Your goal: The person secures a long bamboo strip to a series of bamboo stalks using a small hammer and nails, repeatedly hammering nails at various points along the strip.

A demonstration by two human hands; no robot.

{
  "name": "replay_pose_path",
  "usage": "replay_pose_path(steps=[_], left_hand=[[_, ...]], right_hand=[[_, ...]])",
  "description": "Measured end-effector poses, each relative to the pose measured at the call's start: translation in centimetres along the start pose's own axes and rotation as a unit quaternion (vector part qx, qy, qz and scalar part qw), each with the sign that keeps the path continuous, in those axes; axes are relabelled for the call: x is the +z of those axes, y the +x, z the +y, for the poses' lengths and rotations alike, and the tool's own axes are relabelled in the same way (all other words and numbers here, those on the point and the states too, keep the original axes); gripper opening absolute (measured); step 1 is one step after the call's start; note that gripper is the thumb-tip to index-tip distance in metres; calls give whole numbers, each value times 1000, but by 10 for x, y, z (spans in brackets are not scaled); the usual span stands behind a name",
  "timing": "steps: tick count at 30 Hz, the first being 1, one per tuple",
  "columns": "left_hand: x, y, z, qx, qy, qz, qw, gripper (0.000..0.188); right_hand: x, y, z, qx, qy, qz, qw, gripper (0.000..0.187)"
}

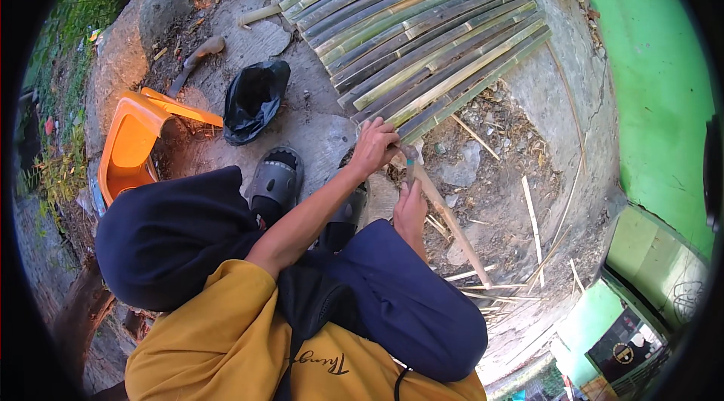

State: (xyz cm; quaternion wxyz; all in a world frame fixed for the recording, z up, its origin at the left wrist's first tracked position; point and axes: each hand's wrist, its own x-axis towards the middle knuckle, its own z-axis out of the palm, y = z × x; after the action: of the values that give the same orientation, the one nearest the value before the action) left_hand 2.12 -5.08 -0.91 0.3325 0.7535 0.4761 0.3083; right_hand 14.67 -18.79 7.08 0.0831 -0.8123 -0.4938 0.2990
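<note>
Long split bamboo slats [422,39] lie side by side in a wide row ahead of me. At the near left corner of that row is my left hand [375,146], its fingers bent and closed against the end of the nearest slat. Whatever they pinch is hidden. Just to its right and nearer me, my right hand [410,210] is wrapped round the handle of a hammer [410,162]. The small hammer head is beside the left fingertips. A wooden pole [456,226] slants over the ground right of the right hand.
On the left are a black plastic bag [257,101], an orange plastic chair [130,141] and a wooden-handled blade [197,58]. My feet wear grey sandals [277,178]. Thin bamboo strips [532,220] and rubble lie at right, before a green wall [648,69].
</note>
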Motion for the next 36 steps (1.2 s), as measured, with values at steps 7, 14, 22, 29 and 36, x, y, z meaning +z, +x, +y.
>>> replay_pose_path(steps=[7,14,22,29,36], left_hand=[[-5,0,5,-20,-54,14,998,15],[-5,-3,4,-20,-40,0,999,14],[-2,0,-2,-19,-42,-9,999,14],[-1,-3,2,-20,-21,-16,999,13],[-5,1,5,-10,-47,18,999,14]], right_hand=[[-4,-3,-10,-42,72,67,994,30],[-4,-8,-9,-50,118,101,987,30],[-4,-4,-12,-47,98,69,992,23],[1,-6,-7,-17,53,48,997,25],[3,2,-6,27,20,-3,999,31]])
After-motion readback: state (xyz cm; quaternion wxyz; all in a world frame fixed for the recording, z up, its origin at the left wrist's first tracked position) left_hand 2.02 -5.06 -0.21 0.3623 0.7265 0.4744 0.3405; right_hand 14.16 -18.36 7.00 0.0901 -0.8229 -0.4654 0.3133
